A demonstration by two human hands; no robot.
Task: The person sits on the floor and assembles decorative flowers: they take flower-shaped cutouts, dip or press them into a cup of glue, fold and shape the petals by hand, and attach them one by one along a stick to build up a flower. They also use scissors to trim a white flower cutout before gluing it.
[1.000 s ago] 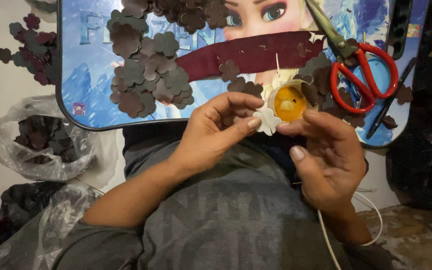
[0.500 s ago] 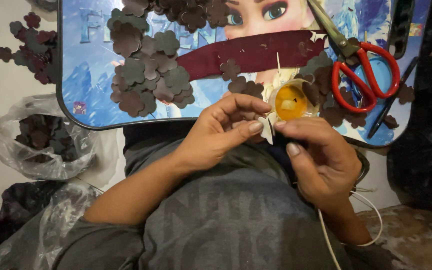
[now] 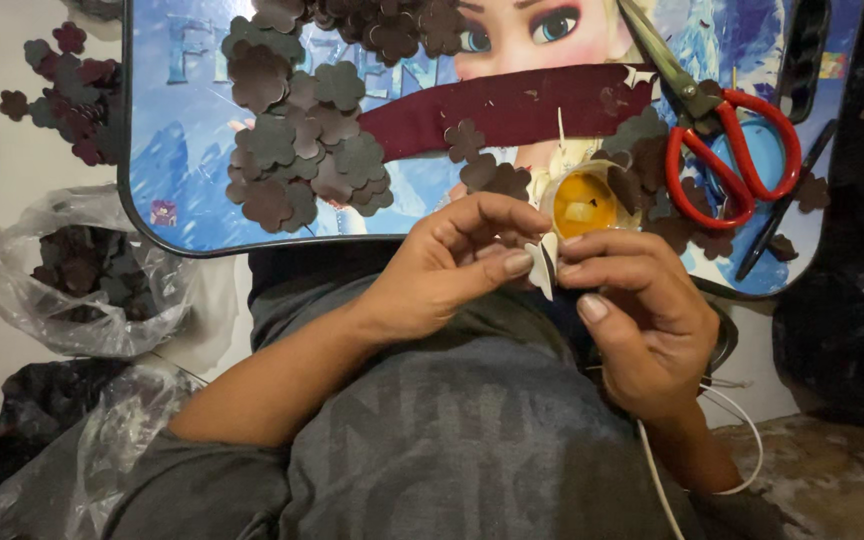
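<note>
**both hands pinching one small white piece, right in the middle**

the small white piece (image 3: 545, 262) sits dead centre between the two hands, held up over the lap just below the near edge of the blue picture tray (image 3: 182, 150). its long axis stands roughly upright, thin edge toward the camera, so it lies to the right of the left hand (image 3: 452, 265) and to the left of the right hand (image 3: 632, 305). neither hand is nearer, both touch it.

the left hand comes in from the left with wrist bent, thumb and forefinger closed on the piece's left side, other fingers curled above. the right hand comes up from below right, thumb and forefinger closed on the other side, palm turned away. i think it's a foam flower shape, but it's mostly hidden by fingertips so can't swear to it.

just behind the piece is a little yellow cup (image 3: 582, 200). red scissors (image 3: 732, 150) lie on the tray to the right, well apart, and brown flower cutouts (image 3: 302, 150) are piled to the left.
</note>
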